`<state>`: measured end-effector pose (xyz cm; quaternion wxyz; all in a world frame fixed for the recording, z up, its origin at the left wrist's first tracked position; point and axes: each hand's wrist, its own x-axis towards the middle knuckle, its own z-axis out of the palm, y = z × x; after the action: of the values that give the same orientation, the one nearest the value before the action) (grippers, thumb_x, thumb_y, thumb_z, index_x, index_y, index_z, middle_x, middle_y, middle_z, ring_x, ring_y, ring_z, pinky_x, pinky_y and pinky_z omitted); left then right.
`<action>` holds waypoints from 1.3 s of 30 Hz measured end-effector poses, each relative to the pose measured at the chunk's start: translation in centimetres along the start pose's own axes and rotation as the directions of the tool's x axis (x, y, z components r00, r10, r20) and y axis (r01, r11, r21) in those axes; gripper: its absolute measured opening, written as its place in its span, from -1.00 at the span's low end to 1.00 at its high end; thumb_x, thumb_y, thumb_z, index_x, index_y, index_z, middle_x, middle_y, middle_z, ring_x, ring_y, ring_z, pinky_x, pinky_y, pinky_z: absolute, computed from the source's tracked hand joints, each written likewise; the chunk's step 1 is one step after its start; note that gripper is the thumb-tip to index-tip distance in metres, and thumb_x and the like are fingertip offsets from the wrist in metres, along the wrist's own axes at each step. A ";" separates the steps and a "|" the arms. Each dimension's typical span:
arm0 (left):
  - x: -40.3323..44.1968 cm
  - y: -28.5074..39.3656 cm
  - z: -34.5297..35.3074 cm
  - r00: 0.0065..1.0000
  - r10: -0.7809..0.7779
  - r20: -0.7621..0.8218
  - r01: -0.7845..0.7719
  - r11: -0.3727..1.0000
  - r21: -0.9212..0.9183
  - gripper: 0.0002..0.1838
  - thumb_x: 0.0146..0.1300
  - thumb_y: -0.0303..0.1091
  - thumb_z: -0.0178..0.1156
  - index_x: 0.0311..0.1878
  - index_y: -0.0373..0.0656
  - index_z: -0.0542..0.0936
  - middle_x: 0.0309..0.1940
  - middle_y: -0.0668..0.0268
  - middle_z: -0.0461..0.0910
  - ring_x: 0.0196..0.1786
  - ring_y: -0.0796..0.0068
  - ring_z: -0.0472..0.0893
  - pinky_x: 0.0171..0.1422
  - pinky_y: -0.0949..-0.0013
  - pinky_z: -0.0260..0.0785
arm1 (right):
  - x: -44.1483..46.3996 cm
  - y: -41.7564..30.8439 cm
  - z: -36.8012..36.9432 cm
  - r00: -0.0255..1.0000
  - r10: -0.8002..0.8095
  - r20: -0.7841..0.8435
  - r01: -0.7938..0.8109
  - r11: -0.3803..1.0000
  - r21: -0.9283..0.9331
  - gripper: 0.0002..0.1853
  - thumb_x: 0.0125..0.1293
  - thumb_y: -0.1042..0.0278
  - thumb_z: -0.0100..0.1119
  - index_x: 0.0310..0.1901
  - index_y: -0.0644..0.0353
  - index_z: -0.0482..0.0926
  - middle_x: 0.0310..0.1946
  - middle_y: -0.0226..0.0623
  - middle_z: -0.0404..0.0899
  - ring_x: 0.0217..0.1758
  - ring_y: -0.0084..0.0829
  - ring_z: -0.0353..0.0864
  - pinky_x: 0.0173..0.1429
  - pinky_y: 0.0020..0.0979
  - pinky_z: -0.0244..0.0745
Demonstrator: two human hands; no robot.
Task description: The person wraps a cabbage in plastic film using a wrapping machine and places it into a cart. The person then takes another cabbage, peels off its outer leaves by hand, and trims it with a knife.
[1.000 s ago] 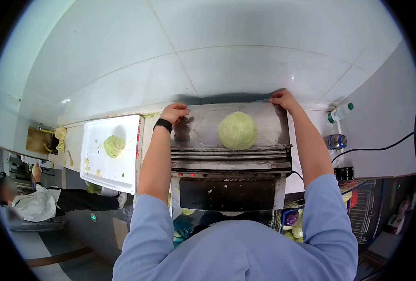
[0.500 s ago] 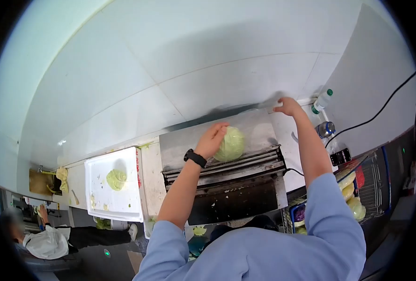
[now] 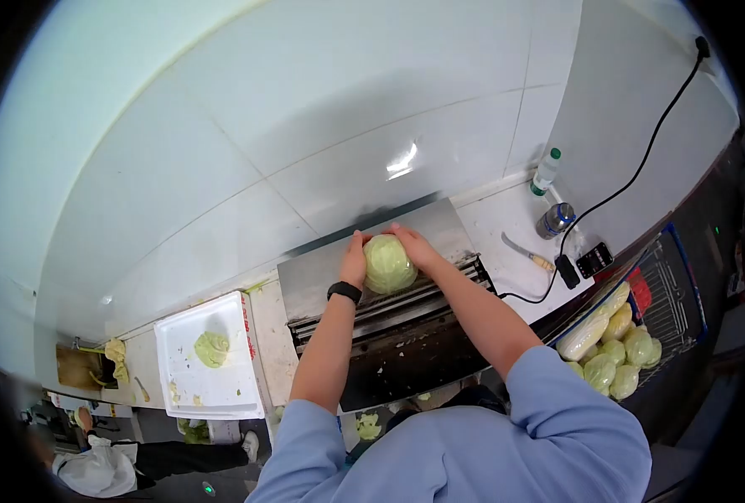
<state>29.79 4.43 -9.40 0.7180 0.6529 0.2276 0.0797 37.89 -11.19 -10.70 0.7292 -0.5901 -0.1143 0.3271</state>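
Note:
A pale green cabbage [image 3: 390, 270] with a glossy, film-like sheen sits on the metal plate of a wrapping machine [image 3: 322, 289], just behind its rollers. My left hand [image 3: 354, 261], with a black watch on the wrist, is curved against the cabbage's left side. My right hand [image 3: 414, 248] curves round its upper right side. Between them the two hands clasp the cabbage; some fingertips are hidden behind it.
Left stands a white tray [image 3: 171, 369] with a cabbage leaf [image 3: 212, 349]. To the right are a knife [image 3: 527, 251], a bottle [image 3: 545, 172], a steel flask [image 3: 555, 220], a phone [image 3: 594, 261] and a cable. A cart [image 3: 682, 327] holds wrapped vegetables. Another person [image 3: 96, 465] is at far left.
My right hand has come from the counter at the upper right to the cabbage's right side. My left hand remains on the cabbage. The view has shifted, showing more of the cart.

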 end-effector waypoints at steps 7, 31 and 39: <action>-2.4 4.4 -2.2 0.962 0.269 -0.052 -0.146 0.663 0.734 -0.50 0.58 -0.02 -0.04 -0.05 -0.31 0.67 -0.01 -0.11 0.66 0.02 -0.10 0.61 0.12 0.08 0.43 | -2.6 -5.4 -1.4 0.975 -0.209 -0.077 0.058 0.571 -0.819 -0.38 0.58 -0.19 -0.06 0.20 0.26 0.63 0.14 -0.11 0.67 0.16 -0.23 0.64 0.28 -0.25 0.48; -0.1 0.0 -0.8 0.993 0.118 0.028 -0.122 0.972 0.203 -0.30 0.62 0.10 -0.10 0.59 -0.19 0.14 0.42 0.04 0.43 0.44 0.16 0.41 0.48 0.22 0.24 | -1.5 -2.5 0.8 0.944 -0.297 0.145 0.329 0.812 -0.483 -0.40 0.63 -0.17 -0.17 0.29 0.18 0.58 0.21 -0.08 0.64 0.31 -0.22 0.55 0.41 -0.26 0.37; -4.1 1.2 -4.3 0.954 0.135 0.266 -0.223 0.916 0.335 -0.16 0.55 0.13 0.03 0.62 -0.27 0.03 0.54 -0.03 0.22 0.56 0.08 0.25 0.62 0.17 0.08 | -6.7 -5.2 -1.3 1.000 -0.018 -0.005 0.017 0.991 -0.131 -0.17 0.60 -0.33 -0.26 0.52 0.31 0.24 0.52 0.05 0.27 0.56 -0.12 0.30 0.61 -0.23 0.13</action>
<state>24.52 6.76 -7.46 0.5974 0.7965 0.0898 0.0236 35.30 -16.72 -4.78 0.6920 -0.6368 -0.1385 0.3105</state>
